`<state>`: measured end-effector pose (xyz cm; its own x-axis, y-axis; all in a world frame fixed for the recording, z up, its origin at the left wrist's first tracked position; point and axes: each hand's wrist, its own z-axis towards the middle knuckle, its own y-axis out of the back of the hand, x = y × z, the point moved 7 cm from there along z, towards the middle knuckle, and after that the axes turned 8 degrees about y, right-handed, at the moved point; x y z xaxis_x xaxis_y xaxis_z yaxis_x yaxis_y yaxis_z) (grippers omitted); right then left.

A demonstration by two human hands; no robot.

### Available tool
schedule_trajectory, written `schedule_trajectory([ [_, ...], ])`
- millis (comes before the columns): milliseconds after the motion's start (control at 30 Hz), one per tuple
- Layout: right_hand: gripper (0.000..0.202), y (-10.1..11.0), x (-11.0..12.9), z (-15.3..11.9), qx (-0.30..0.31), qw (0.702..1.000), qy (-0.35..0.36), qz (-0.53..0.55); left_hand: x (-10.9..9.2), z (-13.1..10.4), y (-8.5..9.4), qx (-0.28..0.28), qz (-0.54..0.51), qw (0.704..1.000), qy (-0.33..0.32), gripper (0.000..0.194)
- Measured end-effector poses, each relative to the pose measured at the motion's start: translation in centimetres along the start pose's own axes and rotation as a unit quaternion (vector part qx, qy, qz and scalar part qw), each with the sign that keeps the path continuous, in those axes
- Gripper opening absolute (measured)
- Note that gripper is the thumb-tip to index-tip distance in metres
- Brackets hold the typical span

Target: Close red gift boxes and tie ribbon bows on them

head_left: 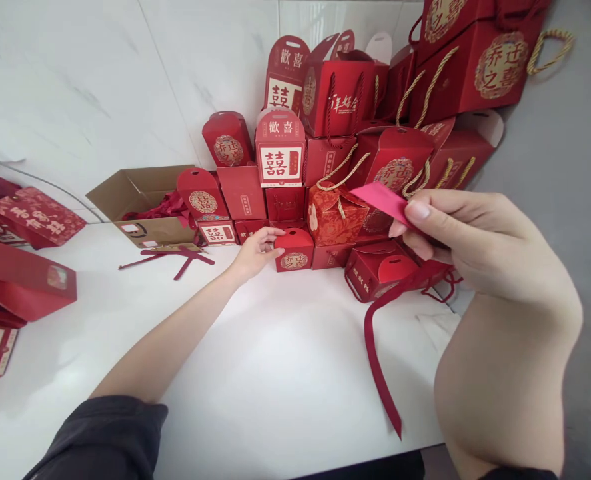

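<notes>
I judge the step in hand to be handling a flat satin ribbon, dark red with a brighter pink end, with one hand while steadying a small glossy red cardboard box with a round gold emblem with the other. That box sits on the white tabletop, at the front of the piled red gift boxes. My left hand is half curled, thumb against the box's front and fingertips over its top, at the left end. My right hand is raised nearer me, wrist bent, thumb and forefinger pinched together on the ribbon, whose long tail hangs free. The next move, as I judge it, calls for a steady pinch and a light left-hand touch. My left arm reaches far forward, nearly straight; my right is folded closer.
</notes>
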<state>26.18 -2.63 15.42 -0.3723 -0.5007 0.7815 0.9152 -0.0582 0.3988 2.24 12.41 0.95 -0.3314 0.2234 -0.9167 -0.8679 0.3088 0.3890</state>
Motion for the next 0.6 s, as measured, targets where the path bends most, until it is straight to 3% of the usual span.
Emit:
schedule_trajectory([
  [100, 0.039, -0.2, 0.1, -0.1, 0.033, 0.999, -0.007, -0.028, -0.9, -0.3, 0.9, 0.044, -0.025, 0.998, 0.021, 0.058],
  [233, 0.036, -1.1, -0.3, -0.2, 0.102, 0.994, -0.026, -0.030, -2.2, -1.6, 2.0, 0.192, -0.020, 0.980, 0.040, 0.035],
  [333, 0.031, -2.8, -1.2, -0.4, 0.186, 0.980, -0.054, -0.035, -3.0, -3.1, 2.4, 0.272, 0.046, 0.961, 0.011, 0.028],
  [500, 0.032, -6.3, -3.0, -0.5, 0.307, 0.942, -0.070, -0.120, -4.3, -4.7, 1.5, 0.350, 0.186, 0.918, 0.000, 0.024],
  [600, 0.033, -7.8, -3.5, -0.2, 0.327, 0.929, -0.071, -0.156, -5.9, -5.2, 0.8, 0.324, 0.234, 0.916, -0.026, 0.032],
])
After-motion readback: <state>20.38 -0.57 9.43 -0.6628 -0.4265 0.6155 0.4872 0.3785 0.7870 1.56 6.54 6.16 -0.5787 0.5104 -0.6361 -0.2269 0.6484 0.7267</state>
